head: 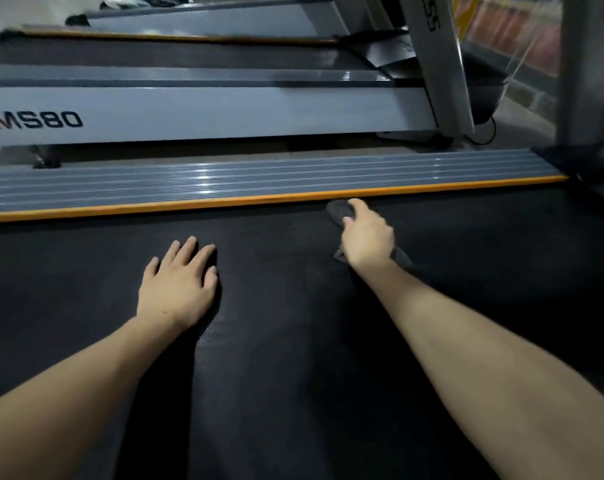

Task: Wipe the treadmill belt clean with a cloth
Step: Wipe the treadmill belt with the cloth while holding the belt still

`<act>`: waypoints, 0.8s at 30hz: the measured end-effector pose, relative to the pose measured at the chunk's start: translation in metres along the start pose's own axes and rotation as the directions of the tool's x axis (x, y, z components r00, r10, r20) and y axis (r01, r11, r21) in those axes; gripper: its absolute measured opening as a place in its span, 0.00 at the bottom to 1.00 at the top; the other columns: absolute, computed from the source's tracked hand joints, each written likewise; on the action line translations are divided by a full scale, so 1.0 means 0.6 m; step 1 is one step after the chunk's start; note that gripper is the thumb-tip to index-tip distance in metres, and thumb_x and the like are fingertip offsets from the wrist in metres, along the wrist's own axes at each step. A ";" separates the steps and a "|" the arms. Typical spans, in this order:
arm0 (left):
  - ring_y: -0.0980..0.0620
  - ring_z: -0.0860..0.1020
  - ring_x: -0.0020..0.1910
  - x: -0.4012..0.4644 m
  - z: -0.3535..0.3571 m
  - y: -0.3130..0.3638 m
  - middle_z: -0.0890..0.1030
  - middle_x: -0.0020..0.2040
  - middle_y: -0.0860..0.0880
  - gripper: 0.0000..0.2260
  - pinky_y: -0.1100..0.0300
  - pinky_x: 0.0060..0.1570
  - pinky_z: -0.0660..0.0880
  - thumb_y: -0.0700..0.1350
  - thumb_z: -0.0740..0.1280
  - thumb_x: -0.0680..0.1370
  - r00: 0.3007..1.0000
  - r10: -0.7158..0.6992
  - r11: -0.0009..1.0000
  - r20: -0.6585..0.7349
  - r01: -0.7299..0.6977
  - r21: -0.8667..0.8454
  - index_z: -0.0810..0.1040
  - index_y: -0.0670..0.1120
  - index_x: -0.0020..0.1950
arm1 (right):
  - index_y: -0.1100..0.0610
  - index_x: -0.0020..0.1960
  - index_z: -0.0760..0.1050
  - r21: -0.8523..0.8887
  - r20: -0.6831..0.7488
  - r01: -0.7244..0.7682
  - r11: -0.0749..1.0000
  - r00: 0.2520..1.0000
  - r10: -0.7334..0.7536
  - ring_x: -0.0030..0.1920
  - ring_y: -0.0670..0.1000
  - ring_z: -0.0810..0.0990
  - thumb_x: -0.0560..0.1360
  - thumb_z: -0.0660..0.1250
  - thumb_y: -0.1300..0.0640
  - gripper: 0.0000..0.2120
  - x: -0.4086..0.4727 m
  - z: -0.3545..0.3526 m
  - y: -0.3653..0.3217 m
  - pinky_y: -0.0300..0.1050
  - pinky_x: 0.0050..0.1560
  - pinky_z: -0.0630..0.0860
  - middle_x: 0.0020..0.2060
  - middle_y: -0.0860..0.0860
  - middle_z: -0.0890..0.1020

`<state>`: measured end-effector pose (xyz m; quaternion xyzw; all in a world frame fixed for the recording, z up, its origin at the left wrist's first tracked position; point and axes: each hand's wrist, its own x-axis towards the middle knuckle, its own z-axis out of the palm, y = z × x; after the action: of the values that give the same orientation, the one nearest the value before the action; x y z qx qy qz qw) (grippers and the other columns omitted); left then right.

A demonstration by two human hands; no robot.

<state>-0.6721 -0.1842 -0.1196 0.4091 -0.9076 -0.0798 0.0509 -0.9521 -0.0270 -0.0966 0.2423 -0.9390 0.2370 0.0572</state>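
Observation:
The black textured treadmill belt (293, 341) fills the lower half of the view. My right hand (368, 237) presses a dark grey cloth (338, 210) onto the belt, close to the orange strip at the belt's far edge. The cloth shows ahead of my fingers and again behind my wrist; the rest is hidden under my hand. My left hand (179, 282) lies flat on the belt with fingers spread, holding nothing, well left of the cloth.
A grey ribbed side rail (224, 181) with an orange strip (155, 206) borders the belt's far side. Beyond it stands another treadmill marked MS80 (189, 116), with a slanted upright post (442, 64). A dark frame post (587, 81) rises at the right.

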 end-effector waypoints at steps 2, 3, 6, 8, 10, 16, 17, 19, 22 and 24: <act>0.50 0.49 0.82 -0.005 0.005 -0.006 0.55 0.83 0.52 0.24 0.43 0.79 0.48 0.59 0.50 0.83 0.999 -0.031 1.000 -0.017 0.031 -0.002 0.60 0.60 0.80 | 0.46 0.65 0.73 0.059 0.040 0.130 0.990 0.990 -0.133 0.61 0.55 0.77 0.79 0.62 0.51 0.14 -0.043 0.036 -0.080 0.49 0.57 0.72 0.60 0.50 0.80; 0.50 0.48 0.82 -0.005 0.007 -0.007 0.54 0.83 0.52 0.24 0.42 0.79 0.46 0.59 0.49 0.83 0.998 -0.056 0.998 -0.030 0.056 -0.012 0.59 0.60 0.79 | 0.47 0.64 0.75 0.098 0.058 0.209 0.973 0.975 -0.215 0.62 0.54 0.76 0.80 0.62 0.51 0.13 -0.066 0.055 -0.121 0.48 0.57 0.71 0.61 0.49 0.79; 0.49 0.47 0.82 -0.006 0.010 -0.005 0.54 0.83 0.53 0.24 0.40 0.78 0.46 0.60 0.49 0.82 0.995 -0.084 0.996 -0.045 0.083 -0.023 0.59 0.59 0.79 | 0.48 0.63 0.77 0.162 0.135 0.364 0.917 0.912 -0.386 0.66 0.54 0.73 0.81 0.61 0.52 0.13 -0.101 0.090 -0.191 0.48 0.60 0.71 0.65 0.52 0.76; 0.49 0.47 0.82 -0.007 0.007 -0.005 0.54 0.83 0.53 0.24 0.40 0.79 0.46 0.60 0.48 0.83 0.997 -0.069 0.998 -0.027 0.069 -0.011 0.58 0.59 0.79 | 0.46 0.65 0.77 0.144 0.173 0.426 0.893 0.878 -0.447 0.65 0.55 0.75 0.81 0.61 0.52 0.14 -0.081 0.085 -0.166 0.48 0.61 0.70 0.69 0.51 0.74; 0.50 0.46 0.82 -0.005 0.001 -0.010 0.51 0.84 0.54 0.26 0.42 0.79 0.45 0.61 0.47 0.82 0.998 -0.059 0.998 0.005 0.059 0.003 0.56 0.60 0.81 | 0.44 0.66 0.77 0.094 0.169 0.407 0.908 0.893 -0.418 0.67 0.53 0.74 0.81 0.60 0.51 0.15 -0.044 0.061 -0.104 0.44 0.63 0.67 0.71 0.49 0.72; 0.55 0.41 0.82 -0.010 -0.004 -0.040 0.45 0.83 0.57 0.29 0.46 0.79 0.43 0.66 0.42 0.81 0.998 0.024 0.999 0.056 -0.026 0.031 0.50 0.62 0.82 | 0.47 0.66 0.76 -0.020 0.029 0.015 1.000 0.999 -0.015 0.68 0.54 0.72 0.82 0.60 0.53 0.15 0.014 -0.005 0.027 0.46 0.63 0.67 0.70 0.51 0.73; 0.55 0.42 0.82 -0.012 0.000 -0.040 0.46 0.83 0.57 0.29 0.46 0.79 0.43 0.66 0.42 0.81 1.000 0.022 1.000 0.023 -0.022 0.016 0.51 0.62 0.82 | 0.48 0.66 0.77 -0.014 0.020 -0.011 1.000 1.000 0.011 0.66 0.54 0.73 0.81 0.60 0.54 0.15 0.007 0.002 0.008 0.45 0.61 0.67 0.68 0.52 0.74; 0.56 0.43 0.82 -0.012 0.005 -0.038 0.49 0.83 0.56 0.30 0.45 0.79 0.43 0.66 0.44 0.80 1.000 0.008 1.000 -0.020 -0.009 -0.009 0.55 0.60 0.82 | 0.48 0.66 0.76 0.008 0.041 0.009 1.000 0.999 -0.009 0.64 0.53 0.74 0.81 0.60 0.56 0.15 -0.013 0.032 -0.053 0.42 0.58 0.66 0.67 0.51 0.74; 0.54 0.42 0.82 -0.014 0.002 -0.038 0.50 0.83 0.55 0.27 0.42 0.78 0.38 0.64 0.47 0.82 0.999 -0.032 0.999 -0.029 0.032 -0.027 0.56 0.59 0.81 | 0.48 0.63 0.78 0.133 0.117 0.149 0.980 0.980 -0.164 0.64 0.53 0.74 0.80 0.60 0.55 0.14 -0.068 0.087 -0.174 0.43 0.58 0.69 0.66 0.51 0.74; 0.53 0.42 0.82 -0.014 0.001 -0.039 0.51 0.84 0.55 0.26 0.40 0.78 0.38 0.62 0.47 0.83 0.997 -0.067 0.997 -0.024 0.066 -0.039 0.57 0.59 0.81 | 0.49 0.63 0.78 0.208 0.179 0.275 0.939 0.933 -0.313 0.69 0.55 0.71 0.81 0.60 0.56 0.14 -0.112 0.116 -0.245 0.45 0.63 0.68 0.69 0.53 0.73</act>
<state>-0.6494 -0.1935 -0.1245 0.4390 -0.8910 -0.0937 0.0675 -0.8219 -0.1441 -0.1116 0.4081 -0.8676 0.2825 -0.0290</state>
